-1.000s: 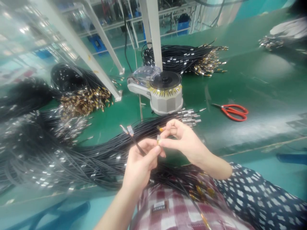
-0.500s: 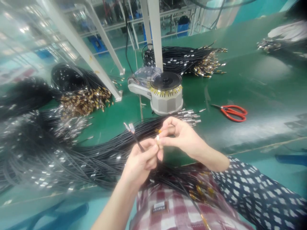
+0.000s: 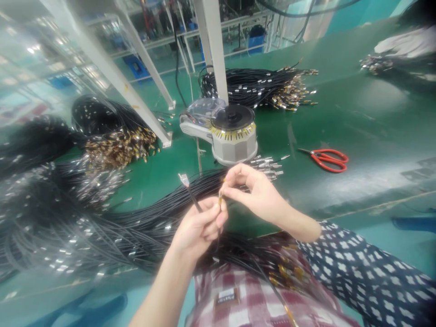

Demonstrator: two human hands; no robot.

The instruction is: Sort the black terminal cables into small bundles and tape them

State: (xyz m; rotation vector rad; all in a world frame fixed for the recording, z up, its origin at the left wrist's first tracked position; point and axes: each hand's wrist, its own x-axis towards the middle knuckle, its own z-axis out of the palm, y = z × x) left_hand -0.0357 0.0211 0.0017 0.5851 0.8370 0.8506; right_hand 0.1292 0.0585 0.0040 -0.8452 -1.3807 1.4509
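Between thumb and fingers, my left hand (image 3: 199, 227) grips a black cable (image 3: 194, 199). One end of it, with a flat silver connector (image 3: 184, 180), sticks up beyond the knuckles. A short yellowish, tape-wrapped cable end (image 3: 220, 198) rises from the left fingertips. My right hand (image 3: 254, 193) is closed in a pinch on the top of that end, and a small amber bit shows by its fingertips. Below and behind the hands lies a thick bundle of black cables (image 3: 146, 222). More cables with amber-wrapped ends (image 3: 286, 270) rest across the checked apron (image 3: 235, 295).
Just beyond the hands stands a round tape dispenser (image 3: 235, 145) with yellow strips around its rim. Red-handled scissors (image 3: 329, 160) lie to the right on the green table (image 3: 340, 109). Other cable bundles (image 3: 252, 84) lie behind and at left (image 3: 119, 143), beside white posts (image 3: 218, 50).
The right fingertips have shifted slightly up and left, uncovering more of the yellowish cable end. The silver connector has turned, and its two parts now appear closer together.
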